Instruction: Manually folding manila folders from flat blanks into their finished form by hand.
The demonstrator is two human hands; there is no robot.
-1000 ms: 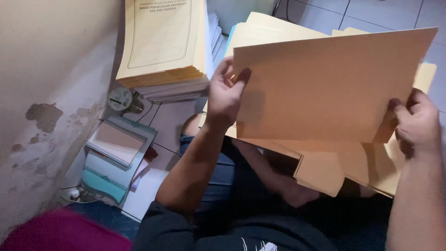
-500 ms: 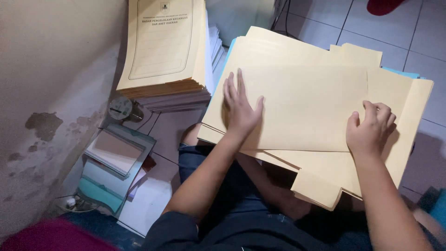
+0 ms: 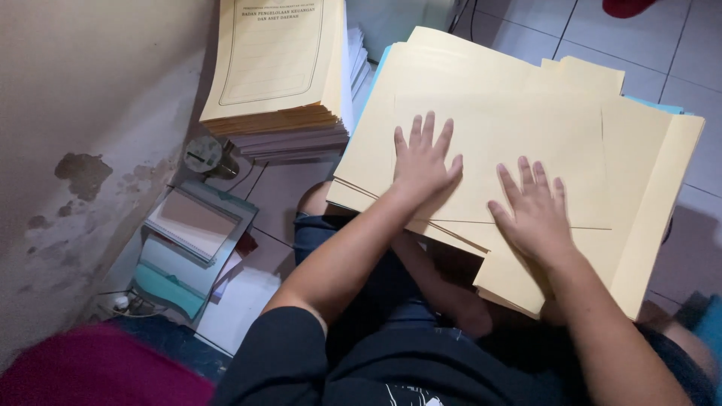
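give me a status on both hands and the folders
Left hand and right hand flat, fingers spread, pressing on the top manila folder. Folder pile rests on the lap. Stack of printed covers beside it, apart. Nothing in the way.

Setting: floor-level paperwork corner of an office or home storeroom. Evidence: pale tiled floor (image 3: 669, 45), far right; stained, peeling wall (image 3: 83, 173), left; tall stack of printed yellow folder covers (image 3: 274, 68) over white sheets, far left; loose manila folders (image 3: 526, 135) spread across the centre; small round clock (image 3: 203, 154) and framed pads (image 3: 192, 222) on the floor beside the wall.
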